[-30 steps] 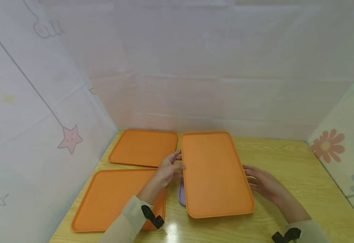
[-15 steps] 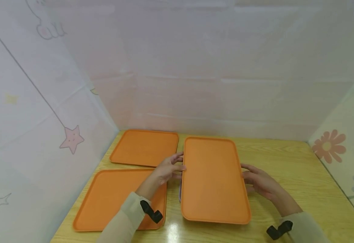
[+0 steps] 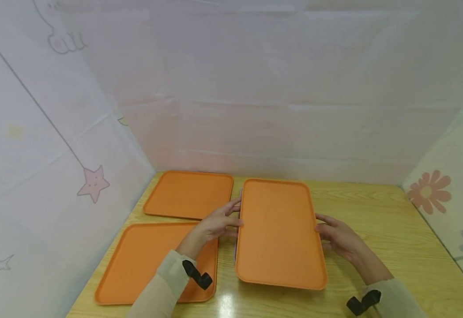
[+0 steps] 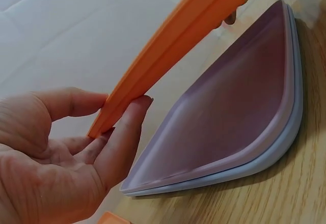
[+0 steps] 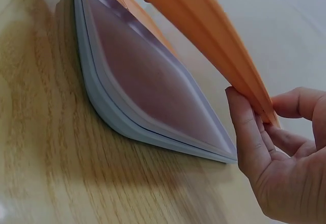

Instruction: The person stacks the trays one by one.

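An orange tray (image 3: 280,234) is held up by both hands, upright on the page of the head view, its face turned to me. My left hand (image 3: 217,223) pinches its left long edge, thumb on the upper face and fingers underneath. Opposite, my right hand (image 3: 340,236) pinches the right long edge the same way. Below it, in the left wrist view, a purple tray (image 4: 224,117) lies on a light blue tray (image 4: 299,81), with a gap up to the orange tray. From the head view the lifted tray hides nearly all of this stack.
Two more orange places show at left: a rear orange tray (image 3: 191,194) and a front orange tray (image 3: 148,247), partly under my left forearm. All stand on a wooden table (image 3: 366,203). Printed cloth walls (image 3: 255,88) enclose the back and sides.
The held orange tray has shifted slightly toward me and now covers more of the purple tray. My right hand has moved a little left with it; both hands keep their hold.
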A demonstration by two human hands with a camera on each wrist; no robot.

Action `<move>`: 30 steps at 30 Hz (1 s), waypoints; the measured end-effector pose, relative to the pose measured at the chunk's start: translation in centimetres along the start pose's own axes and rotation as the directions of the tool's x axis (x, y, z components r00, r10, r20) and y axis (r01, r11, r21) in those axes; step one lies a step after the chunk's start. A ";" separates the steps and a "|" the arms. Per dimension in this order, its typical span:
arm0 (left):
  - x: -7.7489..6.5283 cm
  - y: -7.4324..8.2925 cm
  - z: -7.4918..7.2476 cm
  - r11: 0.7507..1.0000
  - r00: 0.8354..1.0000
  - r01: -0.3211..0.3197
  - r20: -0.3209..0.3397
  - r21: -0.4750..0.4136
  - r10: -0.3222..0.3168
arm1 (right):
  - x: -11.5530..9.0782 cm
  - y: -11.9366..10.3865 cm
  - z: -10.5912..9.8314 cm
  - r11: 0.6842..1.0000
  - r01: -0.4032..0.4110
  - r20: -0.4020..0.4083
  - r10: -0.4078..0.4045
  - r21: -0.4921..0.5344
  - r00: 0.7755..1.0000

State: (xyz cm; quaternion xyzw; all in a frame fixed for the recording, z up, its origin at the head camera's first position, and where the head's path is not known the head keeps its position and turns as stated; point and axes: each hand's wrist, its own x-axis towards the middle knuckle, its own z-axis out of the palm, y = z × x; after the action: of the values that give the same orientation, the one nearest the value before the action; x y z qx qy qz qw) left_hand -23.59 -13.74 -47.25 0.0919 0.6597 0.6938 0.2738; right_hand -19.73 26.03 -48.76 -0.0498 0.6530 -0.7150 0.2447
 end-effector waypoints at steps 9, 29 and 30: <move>0.4 0.2 -0.1 0.998 1.000 0.007 0.004 -0.056 -0.007 | 0.4 -0.6 0.0 0.999 -0.010 -0.059 0.008 -0.030 0.998; 3.0 -0.2 -1.5 0.998 0.996 0.067 -0.053 -0.009 -0.068 | 3.0 -0.4 -0.6 0.998 -0.045 -0.105 0.041 -0.033 0.994; 3.1 -0.3 -1.6 0.998 0.996 0.070 -0.055 -0.004 -0.070 | 3.1 -0.3 -0.6 0.998 -0.047 -0.109 0.043 -0.037 0.993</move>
State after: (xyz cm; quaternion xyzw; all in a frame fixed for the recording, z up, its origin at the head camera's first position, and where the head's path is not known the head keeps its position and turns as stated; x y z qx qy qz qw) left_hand -26.87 -13.59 -48.44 0.0494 0.6691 0.6868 0.2796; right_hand -22.81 25.30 -49.33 -0.0012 0.6800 -0.6981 0.2241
